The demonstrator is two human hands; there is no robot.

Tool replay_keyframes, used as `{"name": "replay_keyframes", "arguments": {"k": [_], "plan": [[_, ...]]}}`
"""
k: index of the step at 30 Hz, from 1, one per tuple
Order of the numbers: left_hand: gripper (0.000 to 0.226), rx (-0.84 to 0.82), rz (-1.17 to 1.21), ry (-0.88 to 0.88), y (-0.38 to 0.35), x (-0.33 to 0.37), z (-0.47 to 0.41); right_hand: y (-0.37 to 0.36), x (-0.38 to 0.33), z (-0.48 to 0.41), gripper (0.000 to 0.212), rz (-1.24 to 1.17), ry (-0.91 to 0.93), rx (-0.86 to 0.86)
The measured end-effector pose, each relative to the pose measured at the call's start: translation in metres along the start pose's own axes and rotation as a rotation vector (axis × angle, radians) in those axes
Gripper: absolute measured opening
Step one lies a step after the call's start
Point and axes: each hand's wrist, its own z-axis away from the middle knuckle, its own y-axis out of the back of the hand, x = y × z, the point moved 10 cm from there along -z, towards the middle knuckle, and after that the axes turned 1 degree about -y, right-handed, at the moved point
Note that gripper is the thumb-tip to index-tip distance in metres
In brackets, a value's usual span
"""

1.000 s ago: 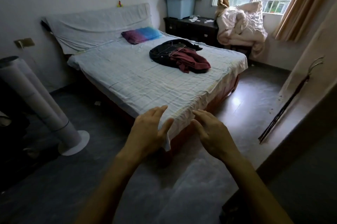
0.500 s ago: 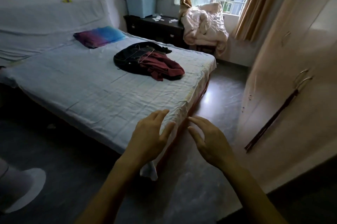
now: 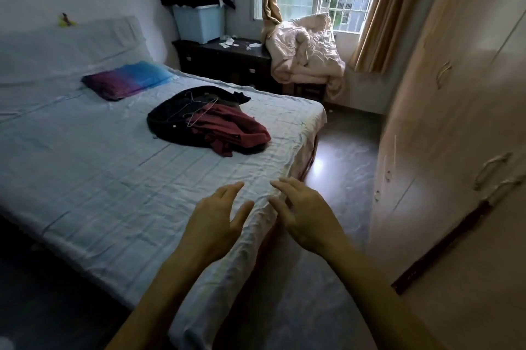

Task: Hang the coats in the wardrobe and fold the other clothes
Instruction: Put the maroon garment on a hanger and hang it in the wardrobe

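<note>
A black coat (image 3: 170,113) and a dark red garment (image 3: 230,129) lie in a heap in the middle of the bed (image 3: 85,179), with thin wire hangers (image 3: 196,109) on top. My left hand (image 3: 216,221) hovers open over the bed's near corner, holding nothing. My right hand (image 3: 304,213) is beside it, fingers spread, just past the mattress edge. Both hands are well short of the clothes. The pale wardrobe (image 3: 455,150) with its closed doors fills the right side.
A purple-blue pillow (image 3: 128,82) lies at the bed's head. Behind stand a dark dresser (image 3: 225,65) bearing a blue bin (image 3: 199,23) piled with dark clothes, and a chair heaped with a beige quilt (image 3: 307,53). A floor strip runs between bed and wardrobe.
The view has swung right and moved closer to the bed; the wardrobe now fills the right side. Both hands stay open and empty, now over the bed's corner.
</note>
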Motion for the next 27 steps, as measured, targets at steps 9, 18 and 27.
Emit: {"name": "replay_keyframes", "arguments": {"k": [9, 18, 27], "plan": [[0.054, 0.031, 0.025, 0.053, -0.025, -0.018, -0.138, -0.01, 0.069, -0.128, 0.046, -0.041, 0.016, -0.058], [0.056, 0.109, 0.175, 0.102, -0.052, -0.091, -0.284, -0.05, 0.128, -0.268, 0.048, -0.008, -0.01, -0.116], [0.051, 0.083, 0.193, 0.117, -0.086, -0.119, -0.417, -0.074, 0.182, -0.396, 0.047, -0.004, -0.008, -0.154]]}}
